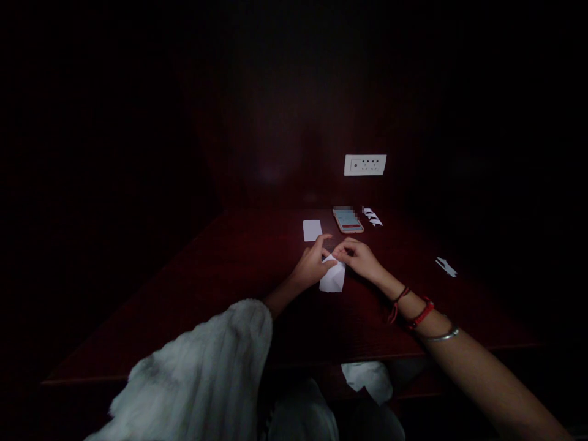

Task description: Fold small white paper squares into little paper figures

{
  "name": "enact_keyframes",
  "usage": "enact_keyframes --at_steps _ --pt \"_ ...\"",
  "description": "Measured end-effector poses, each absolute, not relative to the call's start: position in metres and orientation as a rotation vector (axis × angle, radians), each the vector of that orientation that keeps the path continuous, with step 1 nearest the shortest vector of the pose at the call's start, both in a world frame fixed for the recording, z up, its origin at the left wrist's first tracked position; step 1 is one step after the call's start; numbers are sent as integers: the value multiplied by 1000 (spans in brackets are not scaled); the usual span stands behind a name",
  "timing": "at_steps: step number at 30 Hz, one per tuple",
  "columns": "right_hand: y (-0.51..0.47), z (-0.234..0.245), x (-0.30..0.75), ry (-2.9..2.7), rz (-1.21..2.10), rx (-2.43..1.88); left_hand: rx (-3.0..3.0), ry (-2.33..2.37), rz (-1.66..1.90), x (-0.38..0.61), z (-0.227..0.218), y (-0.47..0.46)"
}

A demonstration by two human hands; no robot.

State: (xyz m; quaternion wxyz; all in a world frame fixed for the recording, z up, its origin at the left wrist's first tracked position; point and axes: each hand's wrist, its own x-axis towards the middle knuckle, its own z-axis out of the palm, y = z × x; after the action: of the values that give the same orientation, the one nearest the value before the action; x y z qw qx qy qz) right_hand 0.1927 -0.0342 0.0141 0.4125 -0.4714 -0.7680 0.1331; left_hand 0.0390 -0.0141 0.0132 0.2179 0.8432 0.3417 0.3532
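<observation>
A small piece of white paper (332,279) with creases lies at the middle of the dark red table, between my two hands. My left hand (312,263) is at its left side, the thumb on the paper's upper part and the index finger raised and curved. From the right, my right hand (359,256) pinches the top edge of the same paper between thumb and finger. Part of the paper's top is hidden by the fingertips. A second flat white paper piece (312,230) lies just beyond my left hand.
Past my right hand lies a phone (349,222) with its screen lit. Beside it are torn paper scraps (372,217), and another scrap (446,267) lies far right. A white socket panel (365,165) is on the wall. Crumpled white paper (369,378) shows below the table's front edge (312,361).
</observation>
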Motion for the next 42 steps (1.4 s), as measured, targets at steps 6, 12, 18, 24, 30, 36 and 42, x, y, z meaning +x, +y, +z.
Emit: enact_keyframes --at_steps 6,12,18,24,30,36,42 --pt "-37 17 202 -2084 302 -1156 2253 1048 988 37 16 -12" --pt "-40 21 203 -2067 45 -1219 2269 1039 1029 35 15 -8" --pt "-36 19 206 -2065 41 -1256 2355 999 1010 34 20 -11" --pt "-33 17 209 -2104 18 -1294 2373 983 970 34 19 -10" --pt "-32 14 214 -2210 61 -1330 2402 965 913 32 14 -7" --pt "-31 12 216 -2157 487 -1322 2470 904 864 32 15 -5" --pt "-31 4 213 -1823 1000 -1266 2320 1172 1027 30 13 -1"
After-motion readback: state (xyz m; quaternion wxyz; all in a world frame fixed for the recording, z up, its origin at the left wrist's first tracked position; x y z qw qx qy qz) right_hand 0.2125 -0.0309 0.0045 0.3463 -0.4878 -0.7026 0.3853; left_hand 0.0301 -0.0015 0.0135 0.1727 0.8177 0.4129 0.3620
